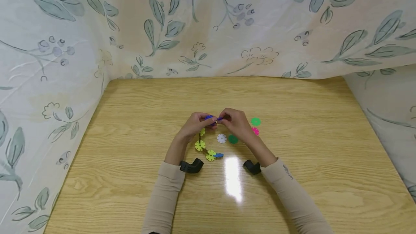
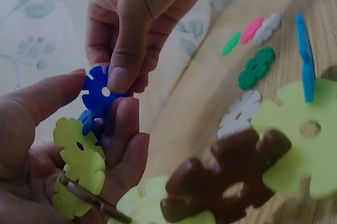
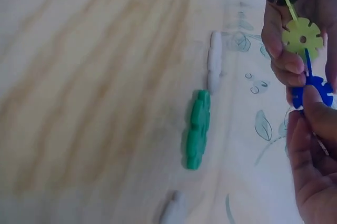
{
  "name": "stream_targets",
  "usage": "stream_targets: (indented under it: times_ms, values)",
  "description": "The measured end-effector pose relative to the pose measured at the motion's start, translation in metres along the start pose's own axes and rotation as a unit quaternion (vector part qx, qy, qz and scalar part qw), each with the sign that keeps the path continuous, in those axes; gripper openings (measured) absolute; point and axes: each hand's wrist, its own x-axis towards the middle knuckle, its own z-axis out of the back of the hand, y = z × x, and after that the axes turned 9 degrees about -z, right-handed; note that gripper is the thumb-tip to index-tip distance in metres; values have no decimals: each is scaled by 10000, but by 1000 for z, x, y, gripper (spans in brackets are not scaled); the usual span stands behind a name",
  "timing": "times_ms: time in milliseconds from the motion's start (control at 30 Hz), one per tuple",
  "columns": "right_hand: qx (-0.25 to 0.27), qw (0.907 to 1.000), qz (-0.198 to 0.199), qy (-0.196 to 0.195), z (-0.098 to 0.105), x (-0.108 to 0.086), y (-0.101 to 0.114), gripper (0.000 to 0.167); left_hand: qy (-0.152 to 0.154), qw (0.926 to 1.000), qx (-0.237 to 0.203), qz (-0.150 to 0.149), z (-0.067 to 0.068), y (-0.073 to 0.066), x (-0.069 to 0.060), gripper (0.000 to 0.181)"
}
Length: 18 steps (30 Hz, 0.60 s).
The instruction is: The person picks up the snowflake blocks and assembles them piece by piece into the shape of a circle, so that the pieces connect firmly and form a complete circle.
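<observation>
Both hands meet over the table's middle at one end of a curved chain of notched plastic interlocking discs. My left hand (image 1: 191,126) grips the chain's end near a yellow-green disc (image 2: 79,139) and a blue disc. Opposite it, my right hand (image 1: 236,122) pinches a blue disc (image 2: 96,95) between thumb and fingers, edge to edge with the left hand's fingertips. How far the blue discs' slots engage is hidden by the fingers. The chain hangs toward me through yellow-green discs (image 1: 200,145) and a brown disc (image 2: 197,182), finishing in a lighter blue disc (image 1: 219,155).
Loose discs lie by the right forearm: white (image 1: 221,138), dark green (image 1: 233,139), pink (image 1: 255,131) and light green (image 1: 256,121). The left wrist view shows another white disc (image 2: 267,29) beside the pink one. A leaf-patterned cloth (image 1: 201,28) borders the wooden table (image 1: 136,118).
</observation>
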Motion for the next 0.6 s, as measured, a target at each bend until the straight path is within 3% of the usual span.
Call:
stream_targets:
  times_ms: [133, 200, 333, 600]
  values:
    - [-468, 9969, -483, 404, 3, -2, -1, 15, -177, 9998, 35, 51, 3, 0, -2, 30]
    - [-979, 9901, -619, 796, 2, -3, -2, 23, -292, 9995, 82, 41, 5, 0, -3, 31]
    - [-1741, 9721, -498, 1489, -2, -4, -2, 33, -384, 9992, 126, -27, 8, -2, -4, 31]
    - [-1957, 9637, -472, 1754, -6, -5, -2, 23, -420, 9991, 67, 30, 8, -3, -3, 32]
